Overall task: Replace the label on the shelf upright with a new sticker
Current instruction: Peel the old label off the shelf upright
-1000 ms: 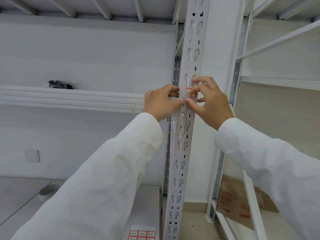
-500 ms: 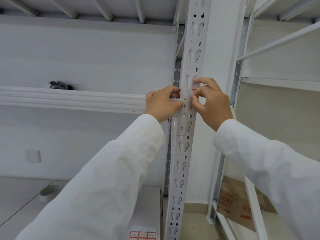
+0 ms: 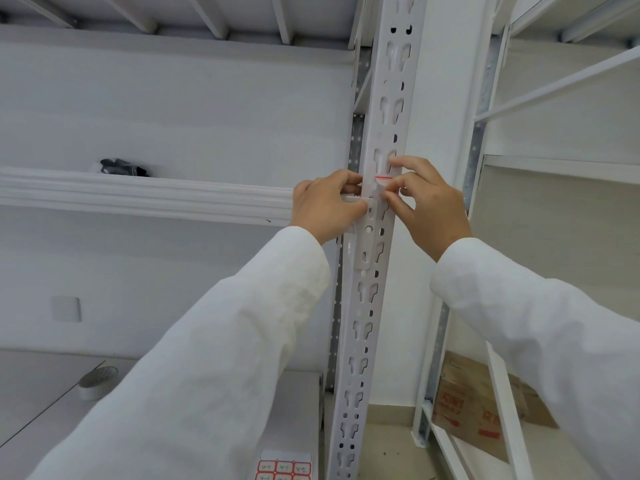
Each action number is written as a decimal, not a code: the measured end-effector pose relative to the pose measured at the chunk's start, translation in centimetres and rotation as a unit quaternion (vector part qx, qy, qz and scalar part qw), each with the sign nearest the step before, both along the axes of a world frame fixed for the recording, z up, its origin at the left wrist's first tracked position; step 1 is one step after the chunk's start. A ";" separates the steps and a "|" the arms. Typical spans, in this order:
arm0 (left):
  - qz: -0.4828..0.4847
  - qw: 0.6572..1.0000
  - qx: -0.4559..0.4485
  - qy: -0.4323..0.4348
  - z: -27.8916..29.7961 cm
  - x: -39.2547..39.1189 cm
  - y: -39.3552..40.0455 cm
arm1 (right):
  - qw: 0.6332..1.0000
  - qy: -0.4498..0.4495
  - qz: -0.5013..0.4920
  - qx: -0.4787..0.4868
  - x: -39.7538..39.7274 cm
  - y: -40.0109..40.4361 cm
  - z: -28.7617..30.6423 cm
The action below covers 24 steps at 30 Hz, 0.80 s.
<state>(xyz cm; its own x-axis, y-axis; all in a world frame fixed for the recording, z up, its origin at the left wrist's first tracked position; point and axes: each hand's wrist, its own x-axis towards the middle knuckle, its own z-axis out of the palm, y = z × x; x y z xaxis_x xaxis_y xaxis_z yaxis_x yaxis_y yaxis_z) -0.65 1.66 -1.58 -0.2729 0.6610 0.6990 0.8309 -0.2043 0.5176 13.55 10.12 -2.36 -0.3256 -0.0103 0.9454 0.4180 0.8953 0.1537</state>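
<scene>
A white perforated shelf upright [image 3: 367, 306] runs up the middle of the view. A small white label with a red edge [image 3: 383, 179] sits on its face at shelf-beam height. My left hand [image 3: 325, 206] is curled against the upright's left side, fingertips on the face just below the label. My right hand [image 3: 429, 206] is at the right side, thumb and fingers pinching at the label's right edge. Most of the label is hidden by my fingers. A sheet of red-bordered stickers [image 3: 284, 467] lies on the lower shelf at the bottom.
A white shelf beam [image 3: 138, 195] runs left from the upright, with a dark object [image 3: 121, 167] on it. A tape roll [image 3: 97, 382] lies on the lower surface at the left. Cardboard boxes [image 3: 485, 410] stand on the floor at the right, behind another rack frame.
Both hands stay at the label. My right fingers have shifted slightly, so the label's red top edge shows more clearly between them.
</scene>
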 end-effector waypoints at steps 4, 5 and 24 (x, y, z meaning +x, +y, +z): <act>0.001 1.000 0.002 0.001 0.0 -0.1 0.1 | 1.000 0.006 -0.006 0.001 -0.3 -0.1 -0.1; 0.001 1.000 0.002 0.002 -0.1 -0.1 0.1 | 1.000 0.007 -0.006 -0.002 -0.4 0.0 -0.1; 0.004 1.000 0.004 0.002 -0.1 0.0 0.1 | 0.999 -0.025 -0.037 0.029 0.4 0.5 -0.2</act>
<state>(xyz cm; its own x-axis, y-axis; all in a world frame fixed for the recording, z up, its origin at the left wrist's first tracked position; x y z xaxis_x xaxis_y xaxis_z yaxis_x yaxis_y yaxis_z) -0.70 1.75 -1.63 -0.2748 0.6529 0.7058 0.8348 -0.2021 0.5120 13.91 10.59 -2.55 -0.3745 -0.0383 0.9264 0.4734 0.8512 0.2266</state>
